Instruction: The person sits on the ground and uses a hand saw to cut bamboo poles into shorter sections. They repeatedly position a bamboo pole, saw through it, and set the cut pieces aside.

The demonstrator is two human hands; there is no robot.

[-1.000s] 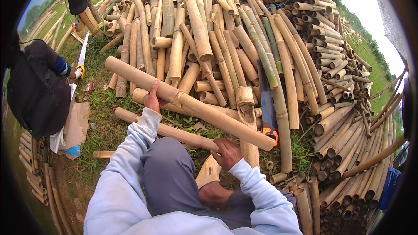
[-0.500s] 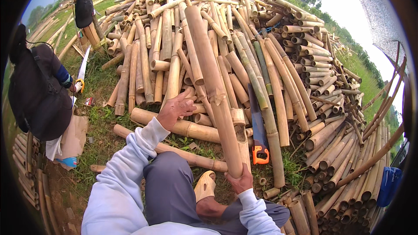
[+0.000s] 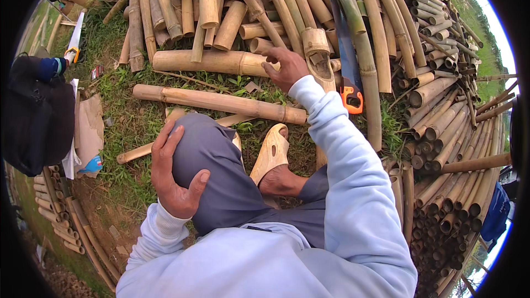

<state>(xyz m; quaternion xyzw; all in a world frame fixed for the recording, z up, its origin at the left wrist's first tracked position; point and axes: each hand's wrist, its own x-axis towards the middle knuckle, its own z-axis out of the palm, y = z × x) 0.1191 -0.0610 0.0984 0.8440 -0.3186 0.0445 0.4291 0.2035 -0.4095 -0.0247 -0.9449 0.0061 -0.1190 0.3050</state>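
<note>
The left hand [image 3: 176, 174] is at the knee [image 3: 205, 138], fingers nearly together, thumb spread. Beyond, the right hand [image 3: 288, 69], thumb and forefinger parted, is by the right end of a thick bamboo pole [image 3: 212, 62] on grass [image 3: 117, 84] at the near edge of the bamboo pile [image 3: 208, 0].

Left hand [image 3: 178, 175] spread at knee [image 3: 207, 138], 8 o'clock. Right hand [image 3: 290, 69] half-curled, 1 o'clock, near notched bamboo [image 3: 319, 66]. Saw [image 3: 348, 69] at 2, pole [image 3: 218, 103] at 10, pile [image 3: 210, 0] at 12, co-worker [image 3: 36, 116] at 9.
</note>
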